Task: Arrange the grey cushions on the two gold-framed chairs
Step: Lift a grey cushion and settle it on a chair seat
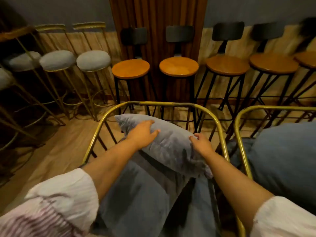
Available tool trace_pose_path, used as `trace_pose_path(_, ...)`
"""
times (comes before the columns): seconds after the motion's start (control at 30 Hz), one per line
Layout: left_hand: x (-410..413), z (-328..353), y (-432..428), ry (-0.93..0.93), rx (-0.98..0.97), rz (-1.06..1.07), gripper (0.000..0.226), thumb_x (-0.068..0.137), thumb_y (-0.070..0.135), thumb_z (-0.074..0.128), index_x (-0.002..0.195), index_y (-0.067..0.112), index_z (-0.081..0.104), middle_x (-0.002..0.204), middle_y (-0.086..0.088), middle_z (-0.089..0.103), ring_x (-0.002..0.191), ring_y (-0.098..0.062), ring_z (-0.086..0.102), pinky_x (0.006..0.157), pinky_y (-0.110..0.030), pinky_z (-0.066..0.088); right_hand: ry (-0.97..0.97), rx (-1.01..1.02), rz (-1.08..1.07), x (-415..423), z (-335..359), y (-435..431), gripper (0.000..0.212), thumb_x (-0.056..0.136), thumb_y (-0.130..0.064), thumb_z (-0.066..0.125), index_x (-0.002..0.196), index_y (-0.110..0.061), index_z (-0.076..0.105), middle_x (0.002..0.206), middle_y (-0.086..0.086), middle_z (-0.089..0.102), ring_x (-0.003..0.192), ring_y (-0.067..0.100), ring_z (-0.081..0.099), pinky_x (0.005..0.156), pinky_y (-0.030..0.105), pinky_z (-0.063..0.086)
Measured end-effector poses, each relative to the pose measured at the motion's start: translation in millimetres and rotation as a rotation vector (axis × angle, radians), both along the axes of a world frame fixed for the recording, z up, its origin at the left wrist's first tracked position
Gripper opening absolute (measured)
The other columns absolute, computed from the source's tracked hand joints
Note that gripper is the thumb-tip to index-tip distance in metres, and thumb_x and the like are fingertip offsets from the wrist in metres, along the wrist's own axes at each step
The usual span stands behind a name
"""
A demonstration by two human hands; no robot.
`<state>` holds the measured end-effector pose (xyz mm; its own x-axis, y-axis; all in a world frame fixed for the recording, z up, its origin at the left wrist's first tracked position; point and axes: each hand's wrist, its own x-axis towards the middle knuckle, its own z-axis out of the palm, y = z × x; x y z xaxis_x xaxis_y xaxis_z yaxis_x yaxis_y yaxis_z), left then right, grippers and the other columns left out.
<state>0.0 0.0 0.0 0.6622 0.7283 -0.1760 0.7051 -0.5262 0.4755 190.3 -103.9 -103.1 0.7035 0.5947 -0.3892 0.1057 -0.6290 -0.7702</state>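
A small grey cushion (171, 147) lies tilted against the back of the nearer gold-framed chair (160, 104). My left hand (143, 134) rests flat on the cushion's upper left part, fingers spread. My right hand (202, 142) grips its right edge. Below it the chair's large grey seat cushion (142, 199) fills the seat. A second gold-framed chair (239, 127) stands to the right, with a big grey cushion (287, 161) on it.
Along the wall stand several wooden-seat bar stools with black frames (130, 68) and, at left, gold-legged stools with grey padded seats (93, 60). A dark wood panel (157, 23) rises behind them. Bare wooden floor (56, 151) lies to the left of the chair.
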Motion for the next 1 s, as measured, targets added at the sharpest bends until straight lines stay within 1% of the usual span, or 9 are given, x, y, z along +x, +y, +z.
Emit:
trace_pose_path(0.17,82.4,-43.8,74.2,0.131,-0.082,-0.003,0.055,0.098,0.034,0.04,0.147,0.013,0.029,0.155,-0.013,0.032,0.138,-0.034,0.037,0.11,-0.044,0.036,0.187,-0.194,-0.088,58.7,-62.7,66.8,0.061,0.088,-0.046,0.045,0.133,-0.005,0.051,0.132,0.023,0.056,0.12,0.041,0.053,0.105,0.048,0.042)
trace_pose_path(0.27,112.5,-79.0,124.9,0.238,-0.094,0.029,0.051,0.098,0.03,0.04,0.145,0.011,0.034,0.152,-0.016,0.036,0.136,-0.036,0.038,0.111,-0.047,0.035,0.207,-0.346,-0.08,120.9,-162.7,105.0,0.087,0.062,-0.07,0.039,0.128,-0.015,0.056,0.133,0.02,0.055,0.113,0.044,0.053,0.102,0.054,0.043)
trace_pose_path(0.37,120.7,-112.9,165.1,0.423,-0.073,0.101,0.057,0.097,0.043,0.035,0.145,0.014,0.032,0.152,-0.018,0.035,0.139,-0.04,0.033,0.115,-0.049,0.026,0.314,-0.36,-0.108,156.2,-242.2,118.5,0.109,0.044,-0.079,0.037,0.142,-0.03,0.041,0.147,0.013,0.044,0.125,0.044,0.046,0.106,0.057,0.037)
trace_pose_path(0.47,110.3,-138.7,195.3,0.477,-0.161,0.249,0.08,0.081,0.068,0.035,0.147,0.023,0.029,0.154,-0.015,0.033,0.14,-0.039,0.031,0.116,-0.055,0.023,0.371,-0.324,-0.194,137.8,-214.2,99.9,0.112,0.05,-0.082,0.045,0.148,-0.028,0.031,0.152,0.013,0.037,0.132,0.041,0.04,0.11,0.053,0.034)
trace_pose_path(0.57,93.1,-151.3,212.9,0.448,-0.3,0.384,0.104,0.062,0.083,0.044,0.147,0.025,0.029,0.155,-0.012,0.033,0.139,-0.04,0.031,0.113,-0.059,0.023,0.465,-0.242,-0.352,106.7,-165.8,79.2,0.132,0.039,-0.082,0.063,0.151,-0.028,0.02,0.156,0.013,0.029,0.136,0.04,0.036,0.11,0.055,0.035)
trace_pose_path(0.67,81.1,-151.1,212.2,0.384,-0.453,0.461,0.11,0.068,0.073,0.059,0.152,0.018,0.014,0.159,-0.013,0.022,0.142,-0.042,0.026,0.114,-0.057,0.023,0.642,-0.26,-0.453,89.9,-159.0,59.2,0.136,0.041,-0.079,0.073,0.152,-0.029,0.012,0.158,0.013,0.024,0.137,0.043,0.034,0.105,0.06,0.035)
trace_pose_path(0.77,66.9,-153.7,206.7,0.323,-0.52,0.469,0.11,0.069,0.068,0.063,0.152,0.019,0.011,0.159,-0.013,0.02,0.141,-0.042,0.028,0.112,-0.056,0.027,0.689,-0.212,-0.504,80.8,-168.3,45.6,0.153,0.022,-0.085,0.071,0.152,-0.03,0.012,0.158,0.012,0.025,0.136,0.043,0.036,0.105,0.061,0.035)
trace_pose_path(0.9,35.4,-148.6,187.0,0.277,-0.448,0.418,0.117,0.055,0.082,0.059,0.149,0.023,0.024,0.155,-0.011,0.033,0.137,-0.041,0.036,0.11,-0.057,0.032,0.584,-0.068,-0.62,54.8,-143.7,34.1,0.125,0.058,-0.063,0.078,0.153,-0.02,0.01,0.159,0.012,0.023,0.139,0.038,0.033,0.111,0.053,0.033)
trace_pose_path(1.0,9.1,-130.5,165.2,0.163,-0.428,0.434,0.113,0.055,0.08,0.062,0.148,0.027,0.026,0.153,-0.011,0.036,0.134,-0.04,0.04,0.109,-0.054,0.035,0.458,0.0,-0.659,37.8,-117.4,27.4,0.11,0.072,-0.051,0.075,0.153,-0.016,0.009,0.16,0.011,0.02,0.143,0.036,0.027,0.113,0.049,0.027)
